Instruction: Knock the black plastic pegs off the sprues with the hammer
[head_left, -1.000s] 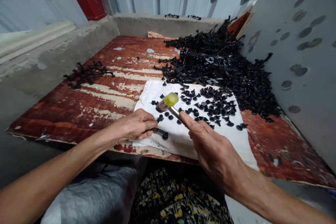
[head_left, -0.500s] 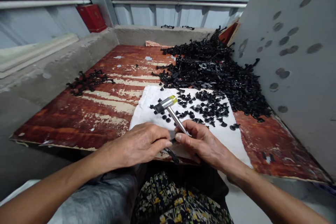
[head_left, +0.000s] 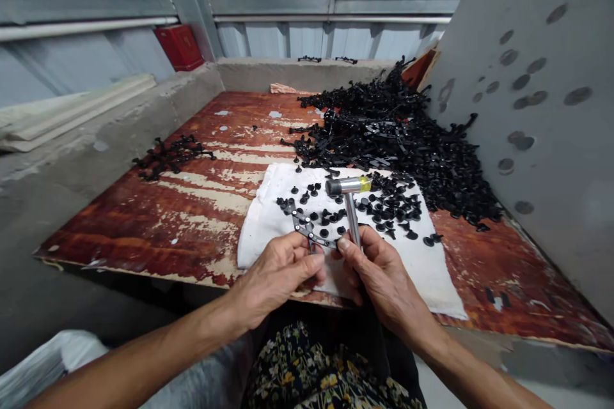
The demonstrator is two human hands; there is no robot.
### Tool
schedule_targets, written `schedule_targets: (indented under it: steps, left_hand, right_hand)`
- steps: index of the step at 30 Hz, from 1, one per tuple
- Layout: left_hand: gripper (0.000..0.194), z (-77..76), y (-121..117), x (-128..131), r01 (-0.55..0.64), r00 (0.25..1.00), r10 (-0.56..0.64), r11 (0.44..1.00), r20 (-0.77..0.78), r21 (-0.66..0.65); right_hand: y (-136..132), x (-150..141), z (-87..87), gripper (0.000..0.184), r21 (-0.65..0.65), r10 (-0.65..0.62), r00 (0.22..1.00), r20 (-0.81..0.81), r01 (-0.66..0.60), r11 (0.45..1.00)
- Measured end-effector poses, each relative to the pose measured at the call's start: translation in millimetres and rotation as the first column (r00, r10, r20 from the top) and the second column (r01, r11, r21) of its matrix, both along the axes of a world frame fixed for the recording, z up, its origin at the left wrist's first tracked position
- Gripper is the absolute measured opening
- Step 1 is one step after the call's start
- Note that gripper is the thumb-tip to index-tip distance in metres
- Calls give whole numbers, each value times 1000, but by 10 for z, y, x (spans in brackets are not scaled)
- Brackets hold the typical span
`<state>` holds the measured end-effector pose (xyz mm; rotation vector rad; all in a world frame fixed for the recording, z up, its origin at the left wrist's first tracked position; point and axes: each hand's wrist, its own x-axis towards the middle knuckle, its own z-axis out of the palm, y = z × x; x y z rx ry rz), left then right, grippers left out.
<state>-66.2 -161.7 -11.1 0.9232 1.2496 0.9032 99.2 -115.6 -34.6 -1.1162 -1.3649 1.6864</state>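
Note:
My right hand (head_left: 378, 271) grips the metal handle of a small hammer (head_left: 349, 193) with a steel head and a yellow tip, held upright over a white cloth (head_left: 432, 268). My left hand (head_left: 281, 268) pinches a thin black plastic strip with round studs (head_left: 302, 225), lifted above the cloth. The fingertips of both hands meet at the strip's near end. Several loose black studs (head_left: 384, 201) lie scattered on the cloth beyond the hands.
A worn red wooden board (head_left: 192, 204) carries the cloth. A large heap of black plastic strips (head_left: 407, 134) fills its back right, a small pile (head_left: 167, 153) lies at the left. A grey spotted panel (head_left: 542, 128) stands on the right, a concrete ledge (head_left: 96, 153) on the left.
The hammer swung from leaning left to upright. My hands drew together at the cloth's near edge, and the left hand raised the black strip off the cloth.

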Motion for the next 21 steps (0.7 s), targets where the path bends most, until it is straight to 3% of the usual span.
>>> schedule_targets:
  steps: [8, 12, 16, 21]
  left_hand:
    - [55, 37, 77, -178, -71, 985, 94, 985, 143, -160]
    - [54, 47, 157, -168, -161, 978, 179, 975, 109, -150]
    - [53, 27, 239, -254, -98, 995, 100, 987, 9, -131]
    - [43, 19, 357, -388, -39, 989, 21, 992, -148, -117]
  right_hand:
    - [-29, 14, 34, 34, -17, 72, 997, 5, -72, 997]
    - [-79, -14, 65, 34, -24, 108, 993, 46, -107, 994]
    - [-86, 97, 76, 36, 18, 136, 984, 116, -139, 990]
    - [-24, 282, 33, 41, -7, 47, 994, 101, -47, 999]
